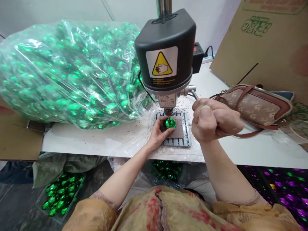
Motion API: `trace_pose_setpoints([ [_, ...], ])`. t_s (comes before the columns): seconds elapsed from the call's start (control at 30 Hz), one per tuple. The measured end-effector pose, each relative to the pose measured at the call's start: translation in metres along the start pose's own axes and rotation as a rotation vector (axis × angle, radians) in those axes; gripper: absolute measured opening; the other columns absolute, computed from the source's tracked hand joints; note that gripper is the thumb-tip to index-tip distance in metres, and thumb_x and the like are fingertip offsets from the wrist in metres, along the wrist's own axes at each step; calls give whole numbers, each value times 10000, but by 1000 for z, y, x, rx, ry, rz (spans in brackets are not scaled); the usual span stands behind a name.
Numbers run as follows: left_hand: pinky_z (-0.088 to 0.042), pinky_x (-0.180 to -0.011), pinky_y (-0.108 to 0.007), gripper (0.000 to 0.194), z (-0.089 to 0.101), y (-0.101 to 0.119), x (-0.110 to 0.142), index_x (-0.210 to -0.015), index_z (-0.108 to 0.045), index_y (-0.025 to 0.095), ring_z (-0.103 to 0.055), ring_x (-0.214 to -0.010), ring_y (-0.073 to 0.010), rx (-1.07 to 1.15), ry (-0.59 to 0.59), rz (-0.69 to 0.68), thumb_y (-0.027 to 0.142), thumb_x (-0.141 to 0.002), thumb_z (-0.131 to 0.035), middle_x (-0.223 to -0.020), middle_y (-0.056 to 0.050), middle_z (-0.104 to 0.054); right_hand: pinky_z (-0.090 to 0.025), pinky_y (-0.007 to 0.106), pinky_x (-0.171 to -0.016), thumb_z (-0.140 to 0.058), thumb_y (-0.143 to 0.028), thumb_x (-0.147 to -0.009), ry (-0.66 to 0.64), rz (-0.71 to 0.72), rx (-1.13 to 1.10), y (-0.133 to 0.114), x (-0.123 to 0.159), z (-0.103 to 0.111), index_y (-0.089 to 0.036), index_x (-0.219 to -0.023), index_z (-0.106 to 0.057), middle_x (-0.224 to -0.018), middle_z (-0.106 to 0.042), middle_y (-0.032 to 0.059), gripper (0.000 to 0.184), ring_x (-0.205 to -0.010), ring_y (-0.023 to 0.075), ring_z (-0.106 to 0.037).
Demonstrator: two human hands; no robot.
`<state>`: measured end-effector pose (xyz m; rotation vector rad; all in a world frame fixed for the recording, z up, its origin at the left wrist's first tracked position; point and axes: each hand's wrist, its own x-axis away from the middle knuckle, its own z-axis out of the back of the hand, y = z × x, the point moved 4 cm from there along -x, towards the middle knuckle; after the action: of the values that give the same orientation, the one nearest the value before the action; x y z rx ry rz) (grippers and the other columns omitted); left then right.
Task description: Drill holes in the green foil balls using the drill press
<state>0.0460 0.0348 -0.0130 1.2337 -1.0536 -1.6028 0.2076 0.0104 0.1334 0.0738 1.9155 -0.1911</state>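
Under the chuck of a small bench drill press (166, 48), my left hand (157, 134) grips a shiny green faceted ball (170, 123). Thumb and fingers hold it from either side on a brownish board (179, 130), which lies on the slotted metal base (187, 141). The drill bit comes down at the top of the ball; whether it has entered cannot be made out. My right hand (214, 120) is closed in a fist around the press's feed lever (194, 93), right of the motor housing. Most of that lever is hidden by the fingers.
A big clear bag of green balls (79, 73) fills the table's left side. On the right lie a patterned handbag (262, 102) and a cardboard box (260, 41). Dark shavings dot the white table (79, 138). Below are a bin of green balls (62, 194) and purple ones (291, 192).
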Motion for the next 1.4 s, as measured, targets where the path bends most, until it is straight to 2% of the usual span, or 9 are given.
trace_pose_setpoints([
  [0.23, -498, -1016, -410, 555, -2, -1, -2, -1208, -552, 219, -632, -1139, -241, -4, 7, 6, 489, -793, -802, -1201, -87, -659, -212, 267, -415, -546, -134, -880, 74, -162, 91, -8, -24, -11, -169, -537, -229, -463, -265, -58, 468, -400, 30, -305],
  [0.43, -527, -875, -394, 422, 6, 26, 33, -1106, -594, 234, -654, -991, -237, -333, 199, -112, 435, -796, -799, -1041, -60, -665, -193, 254, -475, -589, -122, -882, 121, -357, 78, -2, -61, -26, -170, -530, -289, -479, -241, -63, 465, -421, 17, -331],
  [0.63, -518, -775, -352, 378, -10, 49, 120, -1136, -591, 225, -624, -871, -205, -697, -365, -657, 486, -879, -687, -1010, -81, -685, -195, 280, -481, -605, -124, -874, 144, -297, 32, 0, -57, -25, -182, -576, -260, -482, -277, -53, 460, -412, 47, -346],
  [0.77, -514, -935, -385, 339, -9, 37, 142, -1167, -600, 241, -623, -948, -209, -904, -630, -818, 498, -946, -587, -1106, -83, -698, -193, 299, -485, -641, -235, -877, 178, -319, 76, 1, -55, -26, -196, -572, -260, -487, -252, -44, 490, -419, 66, -325],
  [0.9, -501, -1035, -435, 252, 17, 43, 96, -1205, -596, 258, -645, -1084, -237, -877, -503, -814, 317, -963, -559, -1123, -74, -708, -189, 296, -455, -651, -297, -878, 161, -304, 65, 2, -54, -25, -198, -566, -243, -482, -242, -46, 523, -410, 59, -310],
  [1.03, -304, -1209, -581, 417, 53, 51, 6, -1240, -610, 235, -505, -1383, -314, -1063, -526, -557, 67, -877, -491, -1215, -100, -686, -211, 294, -437, -633, -275, -889, 128, -279, 59, 5, -52, -22, -188, -545, -230, -476, -242, -45, 537, -412, 50, -310],
  [1.2, -431, -1058, -536, 334, 90, 52, -85, -1053, -668, 177, -675, -1012, -317, -1233, -499, -336, 41, -835, -454, -852, -106, -669, -172, 297, -406, -639, -224, -865, 156, -260, 26, 5, -52, -21, -183, -519, -191, -452, -212, -49, 568, -391, 48, -293],
  [1.3, -445, -993, -522, 248, 99, 49, -112, -1012, -676, 145, -663, -953, -326, -1173, -340, -280, 123, -887, -462, -839, -134, -650, -177, 281, -400, -617, -175, -863, 127, -276, -2, 3, -52, -23, -179, -518, -195, -451, -221, -56, 545, -392, 39, -327],
  [1.4, -411, -1013, -547, 254, 99, 54, -124, -1019, -694, 113, -638, -1019, -352, -906, -87, -400, 225, -919, -489, -873, -158, -657, -175, 258, -405, -570, -99, -864, 126, -270, -11, 0, -53, -24, -171, -525, -199, -455, -235, -64, 508, -393, 18, -353],
])
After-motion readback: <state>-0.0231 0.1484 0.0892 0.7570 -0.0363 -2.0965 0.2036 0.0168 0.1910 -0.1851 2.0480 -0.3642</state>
